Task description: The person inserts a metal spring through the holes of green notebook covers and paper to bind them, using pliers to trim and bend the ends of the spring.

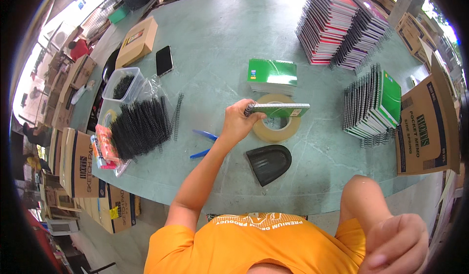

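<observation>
My left hand (239,120) is closed around the spiral-bound end of a small green-covered pocket notebook (286,110), holding it edge-up above the table. Beneath the notebook lies a wide roll of tan tape (293,128). My right hand (398,244) is raised close to the camera at the lower right, away from the table. Its fingers are curled, and whatever they may hold is hidden. Just beyond the tape sits a stack of green notebooks (272,72). A black arch-shaped piece (270,164) and blue-handled pliers (202,153) lie nearer to me.
Bundled black spiral coils (139,127) and a clear plastic tub (122,86) are at the left, near a phone (164,60). Spiral-bound green notebooks (373,103) stand beside an open carton (422,127) at the right. Tall notebook stacks (327,25) rise behind them.
</observation>
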`<action>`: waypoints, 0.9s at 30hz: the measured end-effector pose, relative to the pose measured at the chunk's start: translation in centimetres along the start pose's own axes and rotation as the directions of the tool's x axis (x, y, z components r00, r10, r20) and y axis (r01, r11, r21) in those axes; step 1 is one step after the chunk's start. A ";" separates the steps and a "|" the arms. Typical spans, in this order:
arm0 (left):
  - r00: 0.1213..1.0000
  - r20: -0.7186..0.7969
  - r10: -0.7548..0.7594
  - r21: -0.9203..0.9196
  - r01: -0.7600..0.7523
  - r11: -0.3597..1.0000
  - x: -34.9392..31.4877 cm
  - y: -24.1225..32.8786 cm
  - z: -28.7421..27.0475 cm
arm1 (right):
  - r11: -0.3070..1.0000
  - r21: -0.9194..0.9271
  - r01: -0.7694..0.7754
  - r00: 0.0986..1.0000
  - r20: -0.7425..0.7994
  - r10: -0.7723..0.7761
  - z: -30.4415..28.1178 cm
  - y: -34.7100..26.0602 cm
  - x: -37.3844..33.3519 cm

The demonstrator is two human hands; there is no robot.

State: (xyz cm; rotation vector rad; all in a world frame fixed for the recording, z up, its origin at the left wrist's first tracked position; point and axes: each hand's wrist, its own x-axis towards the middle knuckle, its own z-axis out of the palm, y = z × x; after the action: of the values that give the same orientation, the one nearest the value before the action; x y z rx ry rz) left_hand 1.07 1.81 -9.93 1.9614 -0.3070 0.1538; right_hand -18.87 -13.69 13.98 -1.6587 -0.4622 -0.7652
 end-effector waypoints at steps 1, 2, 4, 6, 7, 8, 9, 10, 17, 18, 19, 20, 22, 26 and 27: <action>1.000 0.005 -0.019 0.008 0.019 1.000 0.0 0.1 -0.1 | 0.981 0.148 0.128 0.989 0.057 -0.138 -2.4 0.9 -0.5; 0.999 0.010 -0.038 0.015 0.038 0.999 0.1 0.3 -0.2 | 0.924 0.306 0.228 0.956 0.110 -0.272 -5.0 1.9 -1.0; 0.999 0.029 -0.022 0.003 0.022 1.000 0.4 0.4 0.5 | 0.921 0.189 0.341 0.926 0.100 -0.364 -5.5 6.7 -0.8; 0.999 0.016 0.038 -0.008 -0.038 0.999 0.6 -0.4 0.5 | 0.944 -0.229 0.237 0.955 0.230 -0.184 -1.6 14.0 0.4; 0.997 -0.040 0.059 0.006 -0.059 0.998 0.6 -0.5 0.5 | 0.897 -0.381 0.224 0.938 0.335 -0.092 0.7 17.4 0.7; 0.994 -0.071 0.085 0.017 -0.084 0.996 0.7 -0.3 0.9 | 0.816 -0.513 0.267 0.899 0.437 -0.019 2.2 20.3 0.8; 0.989 -0.095 0.114 0.045 -0.110 0.993 0.6 -0.1 0.9 | 0.720 -0.612 0.327 0.853 0.518 0.052 3.3 22.9 0.6; 0.988 -0.073 0.137 0.086 -0.130 0.988 0.6 0.0 0.7 | 0.629 -0.672 0.391 0.816 0.569 0.100 3.9 25.1 0.6; 0.959 0.158 -0.234 0.043 0.230 0.972 -1.2 1.2 -1.8 | 0.754 -0.622 0.210 0.888 0.444 0.119 6.2 27.7 -0.1; 0.946 0.236 -0.222 0.062 0.214 0.975 -1.7 1.3 -1.5 | 0.739 -0.635 0.225 0.887 0.447 0.114 6.4 27.8 -0.2; 0.939 0.250 -0.236 0.058 0.228 0.972 -1.8 1.4 -1.5 | 0.745 -0.635 0.203 0.879 0.454 0.148 6.2 27.8 -0.3; 0.931 0.266 -0.248 0.057 0.242 0.969 -1.8 2.1 -1.9 | 0.751 -0.636 0.177 0.870 0.457 0.182 5.8 27.6 -0.3; 0.955 0.235 -0.179 -0.014 0.188 0.982 -1.6 1.9 -2.3 | 0.765 -0.629 0.140 0.857 0.464 0.225 5.7 27.2 -0.2; 0.992 0.106 -0.070 -0.172 0.088 0.981 -1.5 1.8 -3.0 | 0.783 -0.613 0.110 0.850 0.466 0.245 5.5 26.9 0.1; 0.990 0.099 -0.095 -0.185 0.112 0.976 -1.5 2.2 -3.2 | 0.784 -0.612 0.107 0.852 0.463 0.245 5.5 27.0 0.2</action>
State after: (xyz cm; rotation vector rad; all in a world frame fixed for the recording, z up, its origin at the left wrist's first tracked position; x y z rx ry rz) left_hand -0.86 4.10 -7.05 1.7928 -0.2669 -0.0314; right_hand 0.59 -14.59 -5.47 -2.5273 -0.5515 -0.4009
